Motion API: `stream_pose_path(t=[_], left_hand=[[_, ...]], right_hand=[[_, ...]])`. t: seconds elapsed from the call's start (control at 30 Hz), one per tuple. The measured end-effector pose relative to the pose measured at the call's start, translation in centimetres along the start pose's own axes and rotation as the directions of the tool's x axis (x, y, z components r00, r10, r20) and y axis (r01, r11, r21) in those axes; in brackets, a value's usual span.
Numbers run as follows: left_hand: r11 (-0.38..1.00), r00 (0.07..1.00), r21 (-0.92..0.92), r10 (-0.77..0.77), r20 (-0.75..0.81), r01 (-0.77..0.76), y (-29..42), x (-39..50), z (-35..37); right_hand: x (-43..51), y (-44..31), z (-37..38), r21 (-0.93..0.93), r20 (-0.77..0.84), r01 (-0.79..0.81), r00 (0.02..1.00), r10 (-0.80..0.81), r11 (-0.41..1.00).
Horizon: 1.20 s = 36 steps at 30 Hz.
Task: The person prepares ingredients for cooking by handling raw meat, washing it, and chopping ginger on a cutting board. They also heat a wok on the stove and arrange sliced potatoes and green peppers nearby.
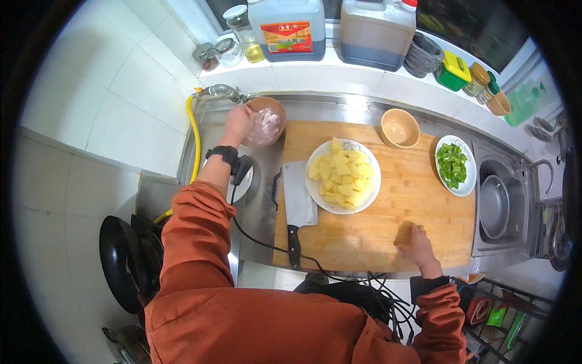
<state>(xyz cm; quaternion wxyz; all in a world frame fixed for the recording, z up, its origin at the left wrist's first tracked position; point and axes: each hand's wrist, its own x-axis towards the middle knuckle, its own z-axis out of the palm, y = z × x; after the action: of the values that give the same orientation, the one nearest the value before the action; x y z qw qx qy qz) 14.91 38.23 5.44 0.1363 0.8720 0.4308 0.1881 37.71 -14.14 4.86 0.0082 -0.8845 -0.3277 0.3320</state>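
Observation:
My left hand (238,122) grips the near-left rim of a brown bowl (278,105) at the back left. Pale pieces that look like raw meat (266,123) lie inside it. My right hand (419,250) is over the front right of a wooden cutting board (363,236), thumb and fingers apart and holding nothing. On the board, a white plate (313,193) carries cut potato pieces (342,175). A cleaver (299,193) lies left of that plate, its black handle towards me. An orange-tan bowl (400,128) stands at the board's back edge.
A white plate (468,184) of chopped green peppers (451,166) sits at the right, beside a steel sink (493,200). Large jugs (291,50) and jars line the windowsill. A yellow hose (195,136) runs down the left. A black cable (259,243) crosses the cleaver's handle.

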Motion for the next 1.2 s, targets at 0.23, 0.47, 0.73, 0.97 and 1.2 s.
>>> stream_pose_path(t=[0.23, 0.47, 0.73, 0.97, 1.2], left_hand=[[-0.335, 0.714, -0.860, -0.482, 0.508, 0.386, 3.4, -7.9, 3.0], [-0.552, 0.718, -0.788, -0.429, 0.548, 0.271, 1.8, -7.2, 8.0], [0.348, 0.991, -0.931, -0.109, 0.079, 0.113, -3.3, -5.7, 14.1], [-0.513, 0.816, -0.812, -0.320, 0.482, 0.278, 1.0, -7.7, 8.3], [-0.366, 0.792, -0.810, -0.244, 0.559, 0.458, 5.4, -10.3, 2.8]], right_hand=[[0.1, 0.0, -0.3, 0.044, -0.005, -0.003, 1.000, 0.003, 0.999], [0.2, 0.2, -0.6, 0.026, -0.014, 0.007, 1.000, -0.006, 1.000], [0.1, 2.3, 0.4, 0.317, -0.063, 0.068, 0.997, -0.050, 0.946], [0.3, 3.1, 0.7, 0.355, -0.062, 0.159, 0.987, -0.146, 0.921], [-0.5, 1.1, -2.2, 0.397, -0.101, 0.190, 0.982, -0.162, 0.898]])
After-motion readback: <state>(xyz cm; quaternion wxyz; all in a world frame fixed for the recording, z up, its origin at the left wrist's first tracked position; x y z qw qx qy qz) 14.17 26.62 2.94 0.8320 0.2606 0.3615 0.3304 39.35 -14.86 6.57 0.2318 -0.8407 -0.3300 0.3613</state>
